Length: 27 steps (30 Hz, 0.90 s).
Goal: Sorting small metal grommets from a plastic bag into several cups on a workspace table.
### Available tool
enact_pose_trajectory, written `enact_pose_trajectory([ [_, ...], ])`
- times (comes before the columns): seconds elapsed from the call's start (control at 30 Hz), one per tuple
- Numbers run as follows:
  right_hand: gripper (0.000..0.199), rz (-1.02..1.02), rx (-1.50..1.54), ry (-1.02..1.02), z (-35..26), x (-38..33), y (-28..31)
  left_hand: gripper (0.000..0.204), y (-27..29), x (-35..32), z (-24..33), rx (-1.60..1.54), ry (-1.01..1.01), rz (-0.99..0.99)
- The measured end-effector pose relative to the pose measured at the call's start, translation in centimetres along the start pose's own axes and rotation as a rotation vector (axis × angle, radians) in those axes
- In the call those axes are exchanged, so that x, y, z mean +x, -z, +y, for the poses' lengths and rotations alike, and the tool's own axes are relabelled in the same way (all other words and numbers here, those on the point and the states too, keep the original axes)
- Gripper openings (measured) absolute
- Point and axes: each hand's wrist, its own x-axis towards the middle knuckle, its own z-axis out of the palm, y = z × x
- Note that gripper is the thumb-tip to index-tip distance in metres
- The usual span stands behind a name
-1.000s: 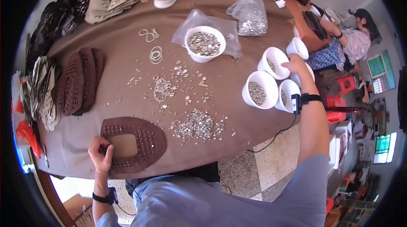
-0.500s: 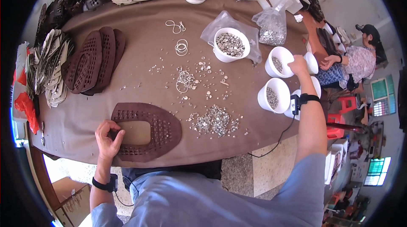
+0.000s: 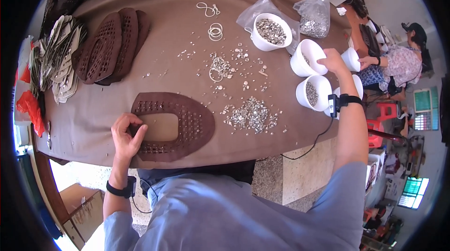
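Observation:
My left hand (image 3: 127, 135) rests at the left end of a dark brown shoe upper (image 3: 199, 122). Its fingers are curved, the thumb stands apart, and nothing shows between them. Rows of small holes run through the upper, some with shiny studs, around a lighter tan middle. At the right my right hand (image 3: 332, 61) grips the rim of a white plastic cup (image 3: 300, 66) that holds small grey metal pieces. Its fingertips are partly hidden inside the rim. A second white cup (image 3: 323, 97) with similar pieces stands just nearer to me.
Loose metal studs (image 3: 253, 115) lie heaped right of the upper. Behind them are rubber bands (image 3: 215, 32), a white tub (image 3: 269, 42) of studs and a plastic bag (image 3: 315, 22). Stacked uppers (image 3: 103, 47) lie at left. A co-worker's hand (image 3: 367, 62) touches another white cup (image 3: 350, 60).
The whole view has shifted. My right hand has moved the white cup slightly left, away from the others. The co-worker's hand has come to another cup. My left hand stays by the upper.

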Motion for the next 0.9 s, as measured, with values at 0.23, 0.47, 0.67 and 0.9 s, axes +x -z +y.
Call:
enact_pose_trajectory([
  [0.23, 0.034, -0.069, 0.146, 0.066, -2.6, -1.4, -0.5, 0.020, 0.1, -0.1, 0.2, -0.041, -0.004, -0.010],
  [0.47, 0.032, -0.129, 0.203, 0.133, -5.5, -2.8, -0.7, 0.019, 0.2, -0.2, 0.0, -0.014, -0.023, -0.014],
  [0.67, 0.032, -0.183, 0.148, 0.203, -8.4, -4.2, -0.8, 0.019, 0.1, -0.3, 0.0, -0.011, -0.018, -0.007],
  [0.9, 0.031, 0.171, 0.192, 0.229, -8.8, -7.9, -0.6, 0.018, 0.0, 0.1, 0.0, -0.033, -0.061, -0.005],
])
